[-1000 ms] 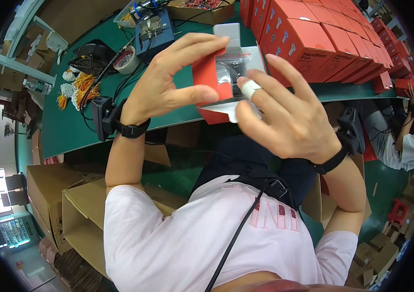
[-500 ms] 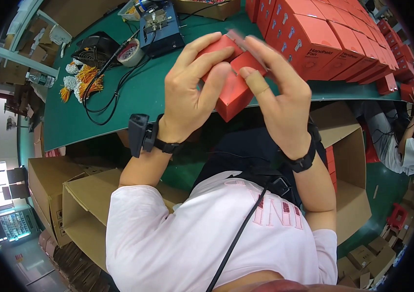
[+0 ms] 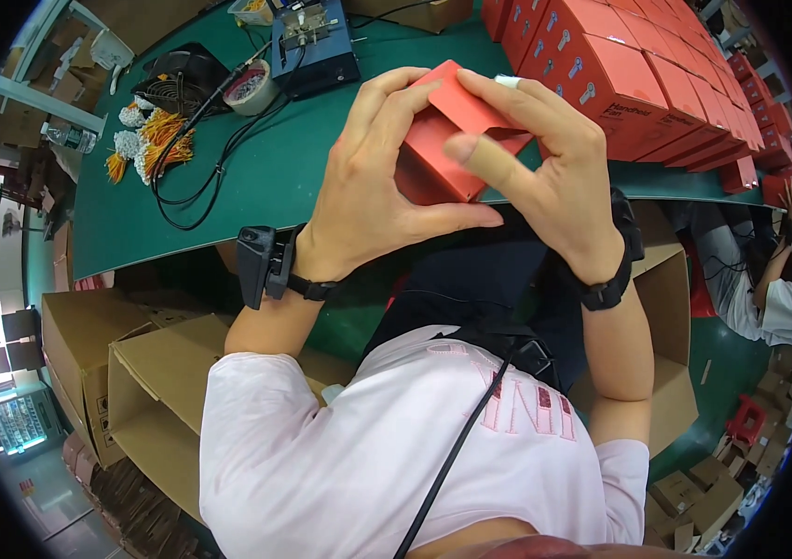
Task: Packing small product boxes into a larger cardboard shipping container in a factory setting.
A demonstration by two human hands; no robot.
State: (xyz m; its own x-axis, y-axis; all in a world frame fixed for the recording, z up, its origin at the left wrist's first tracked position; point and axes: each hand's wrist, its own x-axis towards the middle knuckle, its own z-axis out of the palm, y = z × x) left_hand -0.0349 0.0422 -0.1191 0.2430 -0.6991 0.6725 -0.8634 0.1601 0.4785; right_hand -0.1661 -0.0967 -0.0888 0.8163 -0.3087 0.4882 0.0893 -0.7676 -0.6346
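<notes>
1. The green worktop (image 3: pixel 256 177) fills the upper half of the view, its near edge curving above the person's lap.
2. Open brown cardboard cartons (image 3: pixel 135 373) stand on the floor at about 8 o'clock, and another carton (image 3: pixel 671 307) sits at about 4 o'clock beside the right forearm.
3. A row of closed red boxes (image 3: pixel 620 74) lines the worktop from 12 toward 2 o'clock, packed side by side.
4. The left hand (image 3: pixel 368 186) grips the small red box (image 3: pixel 433 154) from the left and beneath, thumb stretched along the box's lower edge.
5. The right hand (image 3: pixel 545 158) clasps the same box from the right, fingers curled over its top flap and thumb pressing the front face. The box is held in the air just above the worktop's near edge, right of centre and toward 12 o'clock.
6. A blue device (image 3: pixel 317 42), a black fan (image 3: pixel 172 79), a roll of tape (image 3: pixel 249 86) and bundles of orange wires (image 3: pixel 158 140) lie at 10 to 11 o'clock.
7. Judging by the grip, the step in hand is closing the box's flap; the next move would call for tucking the flap fully in while the left hand steadies the body.
</notes>
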